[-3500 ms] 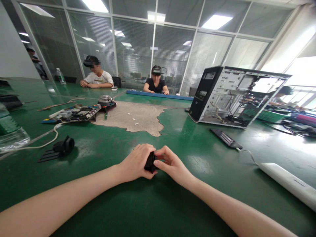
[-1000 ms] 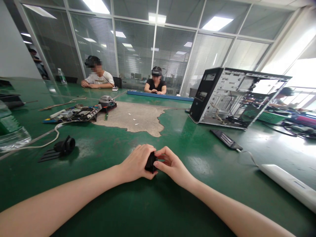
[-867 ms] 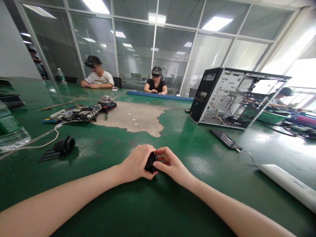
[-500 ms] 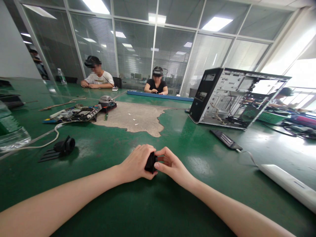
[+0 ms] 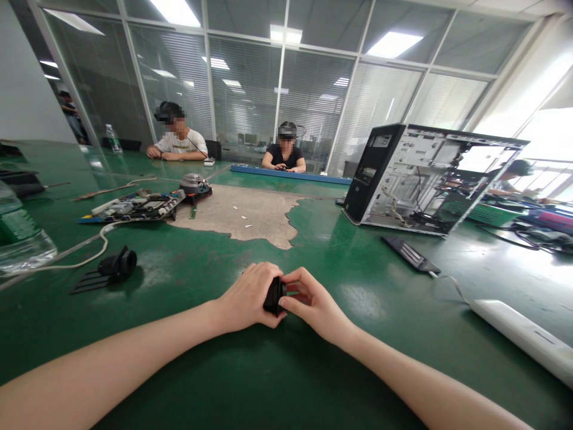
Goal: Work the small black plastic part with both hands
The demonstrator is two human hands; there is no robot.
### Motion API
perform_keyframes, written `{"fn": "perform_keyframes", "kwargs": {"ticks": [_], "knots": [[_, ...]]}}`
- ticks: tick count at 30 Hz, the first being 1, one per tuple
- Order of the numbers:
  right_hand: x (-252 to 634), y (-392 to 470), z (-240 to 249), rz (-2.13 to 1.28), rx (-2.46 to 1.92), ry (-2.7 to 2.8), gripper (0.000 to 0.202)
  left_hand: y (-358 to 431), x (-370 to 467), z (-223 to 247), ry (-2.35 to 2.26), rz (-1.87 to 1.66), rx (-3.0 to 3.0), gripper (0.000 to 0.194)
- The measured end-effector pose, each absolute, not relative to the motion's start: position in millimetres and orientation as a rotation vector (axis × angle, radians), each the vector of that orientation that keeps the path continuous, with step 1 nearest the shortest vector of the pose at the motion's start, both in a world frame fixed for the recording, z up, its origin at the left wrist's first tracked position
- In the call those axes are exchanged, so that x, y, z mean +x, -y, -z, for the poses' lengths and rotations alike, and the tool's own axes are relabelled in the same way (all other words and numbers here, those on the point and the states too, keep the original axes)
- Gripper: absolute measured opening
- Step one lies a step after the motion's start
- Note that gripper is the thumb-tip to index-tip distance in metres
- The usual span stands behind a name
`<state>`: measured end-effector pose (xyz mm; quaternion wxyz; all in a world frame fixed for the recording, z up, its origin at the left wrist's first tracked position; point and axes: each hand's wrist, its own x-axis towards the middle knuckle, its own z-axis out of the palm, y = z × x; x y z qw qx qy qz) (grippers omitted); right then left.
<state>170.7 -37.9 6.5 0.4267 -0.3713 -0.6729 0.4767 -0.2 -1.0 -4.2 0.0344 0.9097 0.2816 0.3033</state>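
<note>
A small black boxy part (image 5: 273,296) with a round projection on its right side is held just above the green table, in front of me. My left hand (image 5: 251,297) is wrapped round it from the left, covering much of it. My right hand (image 5: 312,303) pinches the round projection from the right, with thumb and fingertips curved about it. Off to the left lies another black part (image 5: 117,264) with a round tube end and flat prongs. What exactly the held part is, I cannot make out.
An opened computer case (image 5: 403,179) stands at the right. Near it lie a black slotted strip (image 5: 409,254) and a white power strip (image 5: 521,334). A circuit board assembly (image 5: 134,206) and a plastic bottle (image 5: 22,233) are at the left. Two people sit across the table.
Hardly anything differs. My right fingers have shifted very slightly on the black part, while my left hand keeps its grip.
</note>
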Motion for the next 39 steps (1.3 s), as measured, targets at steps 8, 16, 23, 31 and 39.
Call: {"fn": "perform_keyframes", "kwargs": {"ticks": [8, 16, 23, 31, 39], "knots": [[168.5, 35.6, -3.7, -1.193, -0.936, 1.566, 0.021, 1.4, 0.0, 3.9, -0.864, -0.947, 2.813, 0.051], [171.2, 29.9, -3.3, -1.339, -0.994, 1.548, 0.031, 1.1, -0.7, 4.1, -0.874, -0.926, 2.817, 0.049], [172.2, 36.8, -3.6, -1.422, -0.847, 1.541, 0.040, 0.3, -1.2, 5.7, -0.884, -0.905, 2.805, 0.051], [167.8, 36.0, -7.5, -1.273, -0.966, 1.542, 0.028, 0.7, -0.2, 4.6, -0.869, -0.928, 2.822, 0.051], [171.1, 33.6, -3.5, -1.303, -0.971, 1.601, 0.029, 1.1, -0.6, 4.0, -0.866, -0.918, 2.827, 0.050]]}}
